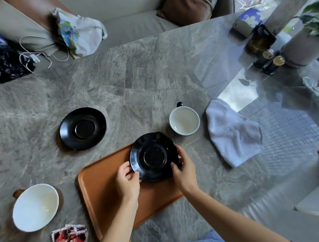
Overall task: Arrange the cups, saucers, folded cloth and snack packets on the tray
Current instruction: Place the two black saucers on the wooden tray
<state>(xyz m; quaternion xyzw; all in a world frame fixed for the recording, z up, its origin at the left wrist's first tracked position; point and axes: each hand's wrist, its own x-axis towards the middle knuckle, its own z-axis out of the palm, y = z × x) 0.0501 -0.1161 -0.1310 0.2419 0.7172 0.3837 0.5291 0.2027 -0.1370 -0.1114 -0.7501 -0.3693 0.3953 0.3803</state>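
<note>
2 saucers, 2 cups, 1 tray

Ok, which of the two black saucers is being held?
The saucer over the tray's far right corner: the left hand and right hand grip its near rim. The other saucer lies untouched on the table, off to the left.

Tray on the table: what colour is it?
The tray is plain orange-brown; head view shows it best.
</note>
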